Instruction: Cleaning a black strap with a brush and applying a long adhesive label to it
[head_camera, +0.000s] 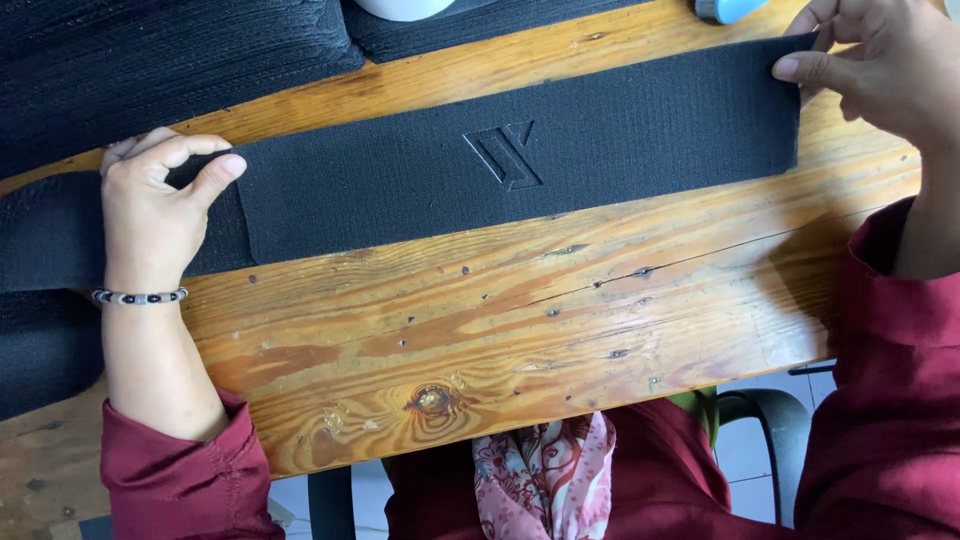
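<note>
Both hands (150, 195) (880, 65) pinch black fabric strip (520, 160) ends flat

Left hand (160, 200) palm down, thumb and forefinger pinched together, beaded wristband, maroon sleeve pushed up the forearm, right hand (880, 65) partly out of frame, fingers seemingly pinching, wrist bent downward

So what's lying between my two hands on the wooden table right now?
In the head view, a long black knitted fabric strip spans from the left hand to the right hand, with an embossed geometric emblem at its middle.
</note>
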